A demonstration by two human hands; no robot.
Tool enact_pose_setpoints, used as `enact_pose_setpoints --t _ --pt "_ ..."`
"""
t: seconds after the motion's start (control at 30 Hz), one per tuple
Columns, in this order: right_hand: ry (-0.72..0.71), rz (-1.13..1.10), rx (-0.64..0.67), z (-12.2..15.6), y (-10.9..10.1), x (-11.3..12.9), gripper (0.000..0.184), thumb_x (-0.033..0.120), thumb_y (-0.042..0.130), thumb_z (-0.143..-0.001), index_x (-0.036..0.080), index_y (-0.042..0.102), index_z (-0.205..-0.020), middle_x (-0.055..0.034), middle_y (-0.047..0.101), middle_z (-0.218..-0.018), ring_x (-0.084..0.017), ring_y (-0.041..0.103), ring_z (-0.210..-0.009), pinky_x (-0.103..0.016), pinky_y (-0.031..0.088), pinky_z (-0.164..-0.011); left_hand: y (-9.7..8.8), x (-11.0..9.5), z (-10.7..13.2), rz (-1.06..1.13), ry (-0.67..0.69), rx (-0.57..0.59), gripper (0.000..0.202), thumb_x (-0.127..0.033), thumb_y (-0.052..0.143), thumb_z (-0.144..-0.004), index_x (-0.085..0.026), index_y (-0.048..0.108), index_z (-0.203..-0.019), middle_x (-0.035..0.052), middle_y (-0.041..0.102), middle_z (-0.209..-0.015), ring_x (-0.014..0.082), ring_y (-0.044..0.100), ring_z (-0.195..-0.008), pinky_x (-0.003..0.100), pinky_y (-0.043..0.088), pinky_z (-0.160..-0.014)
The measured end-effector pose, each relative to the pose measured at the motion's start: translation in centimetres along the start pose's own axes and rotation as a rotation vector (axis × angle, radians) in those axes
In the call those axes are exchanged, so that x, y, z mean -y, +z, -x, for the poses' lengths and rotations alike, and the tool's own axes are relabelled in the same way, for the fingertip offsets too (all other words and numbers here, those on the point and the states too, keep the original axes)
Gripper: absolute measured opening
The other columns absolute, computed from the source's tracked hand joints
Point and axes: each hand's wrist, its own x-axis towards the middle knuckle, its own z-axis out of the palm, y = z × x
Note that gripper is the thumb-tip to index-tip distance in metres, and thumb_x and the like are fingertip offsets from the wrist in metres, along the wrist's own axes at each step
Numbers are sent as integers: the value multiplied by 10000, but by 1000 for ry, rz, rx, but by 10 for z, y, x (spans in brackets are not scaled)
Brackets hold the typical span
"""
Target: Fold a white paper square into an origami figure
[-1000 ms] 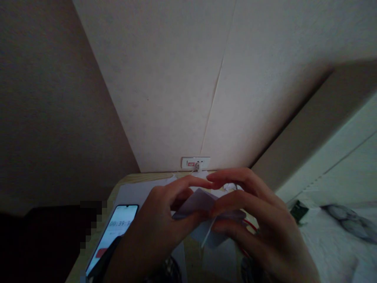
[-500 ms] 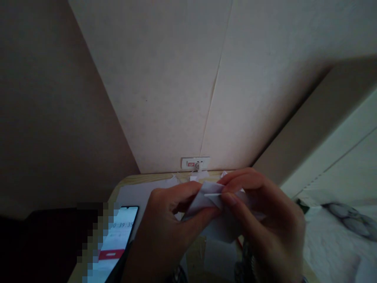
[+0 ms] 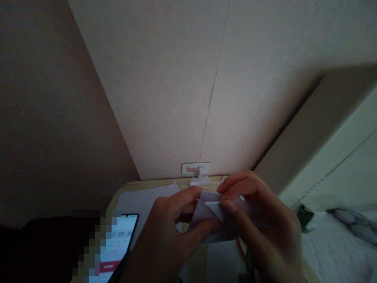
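Observation:
Both my hands hold a small folded piece of white paper (image 3: 207, 210) above a wooden table (image 3: 153, 183). My left hand (image 3: 167, 239) pinches the paper's left side between thumb and fingers. My right hand (image 3: 262, 228) pinches its right side, thumb pressed on a folded triangular flap. The lower part of the paper is hidden behind my fingers.
A phone (image 3: 118, 245) with a lit timer screen lies at the lower left on the table. White sheets (image 3: 141, 200) lie on the tabletop. A wall socket (image 3: 196, 168) with a plugged cable sits at the table's far edge. A red cord (image 3: 240, 247) shows under my hands. Bedding (image 3: 338, 236) is at right.
My fingers have closed tighter on the paper, and a triangular flap now lies folded under my right thumb. The view has shifted slightly.

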Motion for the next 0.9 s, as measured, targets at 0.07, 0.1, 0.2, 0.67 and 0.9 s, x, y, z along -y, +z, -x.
enact_pose_setpoints --t 0.07,0.1,0.2,0.67,0.9 --pt "1 16 -40 1 1 1 161 195 679 -933 261 663 -787 35 665 -872 -125 590 -726 -234 520 -709 2 2 0 2 18 -4 112 -181 833 -689 -255 751 -707 -36 826 -703 214 798 -713 242 571 -656" --pt "-2 22 -60 1 1 1 163 192 670 -934 259 659 -786 30 659 -868 -126 587 -716 -235 518 -695 3 4 0 6 27 6 115 -177 829 -690 -250 739 -699 -33 826 -699 218 799 -709 245 572 -653" --pt "-20 44 -88 2 3 -1 169 189 654 -938 256 646 -783 22 643 -841 -127 588 -705 -224 494 -627 4 6 -1 -17 31 28 100 -183 814 -703 -243 734 -702 -14 827 -700 230 798 -705 266 586 -659" --pt "-26 24 32 -1 -3 -3 181 240 692 -951 260 658 -774 40 662 -833 -114 637 -707 -205 519 -638 -4 4 1 50 144 -71 61 -363 787 -804 -315 773 -840 -50 794 -683 167 748 -628 226 568 -605" --pt "-58 110 21 0 -5 -4 163 241 701 -942 272 658 -788 40 680 -894 -116 652 -734 -189 496 -585 -2 4 3 110 93 -129 101 -305 819 -766 -269 747 -704 -28 812 -712 173 768 -667 246 630 -704"
